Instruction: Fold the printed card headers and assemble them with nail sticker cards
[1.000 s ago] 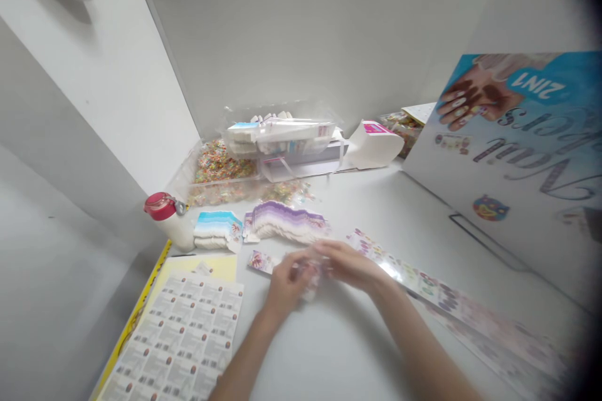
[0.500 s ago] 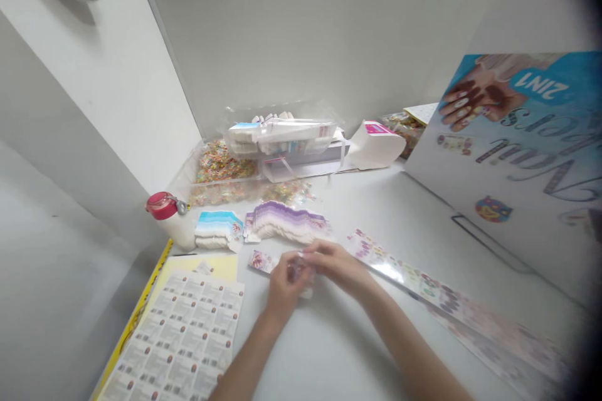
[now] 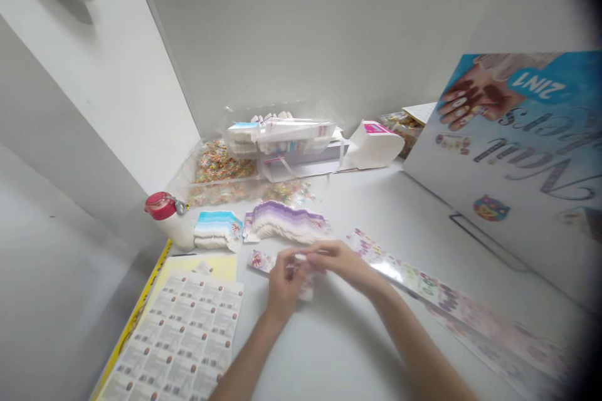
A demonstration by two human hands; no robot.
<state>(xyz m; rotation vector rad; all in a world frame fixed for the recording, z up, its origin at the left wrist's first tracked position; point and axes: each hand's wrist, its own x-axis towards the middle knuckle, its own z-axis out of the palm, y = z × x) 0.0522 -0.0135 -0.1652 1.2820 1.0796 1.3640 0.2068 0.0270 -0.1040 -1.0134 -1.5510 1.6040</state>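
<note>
My left hand is closed around a small pale printed packet, whose lower end shows beneath the fingers. My right hand has its thumb and fingers pinched together at the top of this packet; fingers and blur hide most of it. Just left of the hands, a small purple-and-white printed card lies on the table. Behind them stand a fanned row of purple-and-white card packs and a shorter row of blue-and-white ones.
Sticker sheets lie at the left, near a red-lidded bottle. Long printed strips run along the right. At the back sit a clear tub of colourful bits and bagged cartons. A large printed box stands at right.
My hands stay in nearly the same place. The right fingers have shifted slightly at the packet's top, and more of its lower end shows below the left hand.
</note>
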